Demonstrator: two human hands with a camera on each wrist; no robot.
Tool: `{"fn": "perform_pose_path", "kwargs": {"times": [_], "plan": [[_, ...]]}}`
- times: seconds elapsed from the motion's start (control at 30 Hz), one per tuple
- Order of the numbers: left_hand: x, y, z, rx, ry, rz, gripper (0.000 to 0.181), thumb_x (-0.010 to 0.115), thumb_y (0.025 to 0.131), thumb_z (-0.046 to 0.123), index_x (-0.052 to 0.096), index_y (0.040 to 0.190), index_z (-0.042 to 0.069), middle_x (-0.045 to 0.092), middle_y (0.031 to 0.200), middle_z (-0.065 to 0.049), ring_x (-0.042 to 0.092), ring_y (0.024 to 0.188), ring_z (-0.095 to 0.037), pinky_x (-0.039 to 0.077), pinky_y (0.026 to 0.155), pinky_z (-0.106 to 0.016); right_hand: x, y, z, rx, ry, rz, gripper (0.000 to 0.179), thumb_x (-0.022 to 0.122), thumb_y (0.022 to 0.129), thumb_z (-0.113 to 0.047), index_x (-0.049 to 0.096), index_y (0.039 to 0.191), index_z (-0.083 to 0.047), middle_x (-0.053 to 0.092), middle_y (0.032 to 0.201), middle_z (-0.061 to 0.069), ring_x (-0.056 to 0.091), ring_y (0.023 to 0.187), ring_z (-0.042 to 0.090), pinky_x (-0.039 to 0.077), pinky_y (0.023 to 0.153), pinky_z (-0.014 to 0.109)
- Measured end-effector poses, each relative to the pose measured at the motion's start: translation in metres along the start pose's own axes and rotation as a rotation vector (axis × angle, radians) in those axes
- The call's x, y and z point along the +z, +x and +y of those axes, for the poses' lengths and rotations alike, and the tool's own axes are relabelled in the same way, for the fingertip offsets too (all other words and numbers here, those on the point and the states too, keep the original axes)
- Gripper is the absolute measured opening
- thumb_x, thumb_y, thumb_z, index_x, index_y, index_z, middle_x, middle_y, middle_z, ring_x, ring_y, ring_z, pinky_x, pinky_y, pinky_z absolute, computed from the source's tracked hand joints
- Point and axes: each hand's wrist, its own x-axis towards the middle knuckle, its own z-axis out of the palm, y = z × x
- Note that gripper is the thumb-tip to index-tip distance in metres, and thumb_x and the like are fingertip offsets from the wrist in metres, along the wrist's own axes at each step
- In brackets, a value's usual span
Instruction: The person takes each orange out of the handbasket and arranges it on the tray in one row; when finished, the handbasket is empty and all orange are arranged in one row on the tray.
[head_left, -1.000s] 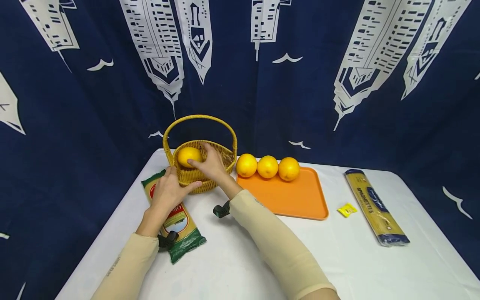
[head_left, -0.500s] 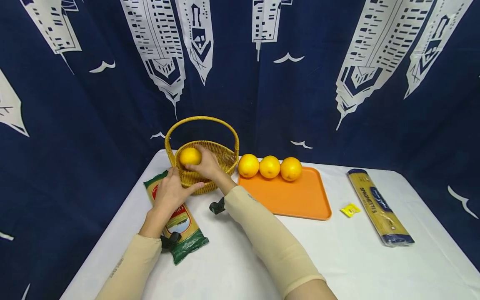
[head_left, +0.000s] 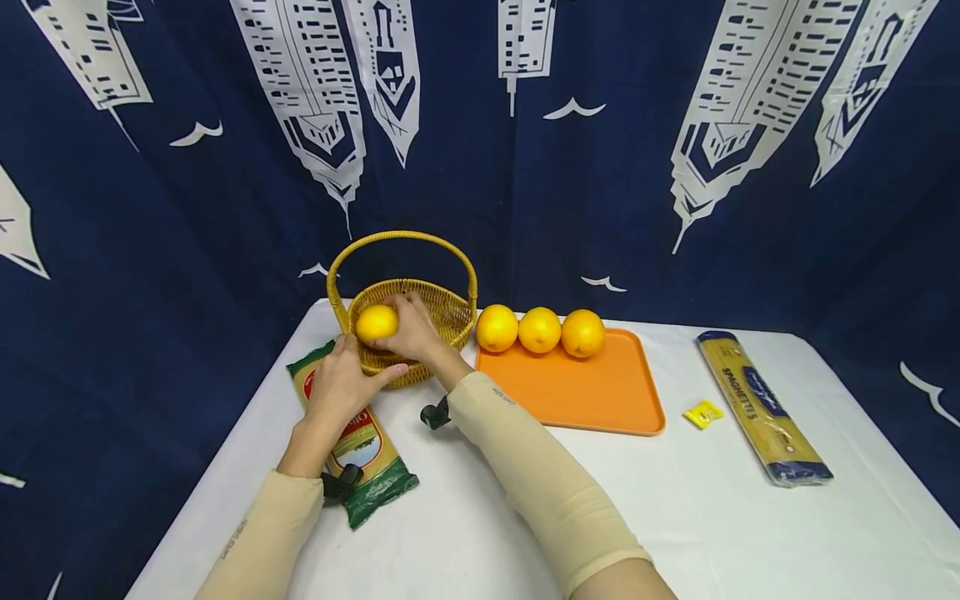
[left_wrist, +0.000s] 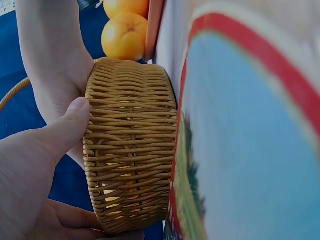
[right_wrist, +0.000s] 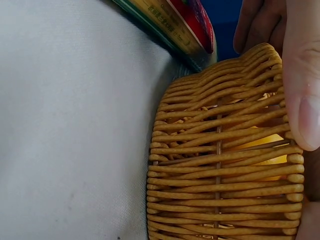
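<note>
A yellow wicker basket [head_left: 453, 317] with a tall arched handle stands at the back left of the table. My left hand [head_left: 339, 385] holds its left side; in the left wrist view the thumb lies on the rim and the fingers [left_wrist: 75, 220] reach along the outer wall. Inside the basket, my right hand [head_left: 416, 335] grips an orange [head_left: 377, 323] from its right side, with part of the fingers hidden behind the fruit. Orange skin also shows through the weave in the right wrist view. Under the left forearm lies a green and gold bag [head_left: 362, 442].
Three oranges [head_left: 540, 331] sit in a row at the back of an orange tray [head_left: 577, 396], right of the basket. Farther right lie a small yellow packet [head_left: 703, 414] and a spaghetti pack [head_left: 761, 408]. A dark blue printed curtain [head_left: 465, 192] hangs behind the table.
The orange in my right hand has sunk slightly lower in the basket, and the right fingers have shifted round to its right side. The left hand stays at the basket's side.
</note>
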Motion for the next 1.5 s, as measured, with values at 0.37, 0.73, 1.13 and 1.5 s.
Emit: {"fn": "perform_pose_path", "kwargs": {"times": [0.37, 0.73, 1.13, 1.5], "plan": [[0.001, 0.001, 0.001, -0.008, -0.014, 0.0, 0.105, 0.083, 0.085, 0.059, 0.045, 0.145, -0.018, 0.057, 0.129, -0.035, 0.069, 0.1, -0.051, 0.061, 0.085, -0.057, -0.003, -0.003, -0.001, -0.012, -0.04, -0.084, 0.08, 0.091, 0.082, -0.035, 0.054, 0.152, -0.02, 0.05, 0.146, 0.013, 0.054, 0.129, 0.028, 0.054, 0.105, 0.044], [0.002, 0.002, 0.005, -0.038, -0.009, -0.03, 0.113, 0.08, 0.087, 0.062, 0.037, 0.151, -0.021, 0.048, 0.148, -0.039, 0.065, 0.113, -0.055, 0.059, 0.091, -0.06, -0.02, -0.017, 0.002, -0.004, 0.029, 0.062, 0.079, 0.089, 0.083, -0.033, 0.053, 0.15, -0.01, 0.066, 0.14, 0.008, 0.061, 0.127, 0.031, 0.052, 0.106, 0.042], [0.002, 0.0, 0.002, -0.048, -0.027, -0.032, 0.113, 0.08, 0.087, 0.062, 0.036, 0.151, -0.021, 0.053, 0.14, -0.037, 0.067, 0.106, -0.052, 0.06, 0.087, -0.058, -0.07, -0.062, -0.006, -0.006, 0.129, 0.188, 0.077, 0.083, 0.081, -0.036, 0.051, 0.145, -0.008, 0.066, 0.133, 0.009, 0.061, 0.119, 0.029, 0.053, 0.098, 0.044], [0.001, -0.002, 0.006, -0.041, -0.03, -0.029, 0.112, 0.081, 0.087, 0.06, 0.037, 0.151, -0.02, 0.053, 0.139, -0.037, 0.066, 0.108, -0.053, 0.058, 0.088, -0.061, -0.105, -0.115, 0.027, 0.1, 0.162, 0.224, 0.077, 0.084, 0.081, -0.043, 0.055, 0.145, -0.013, 0.064, 0.139, 0.008, 0.055, 0.124, 0.032, 0.052, 0.098, 0.049]]}}
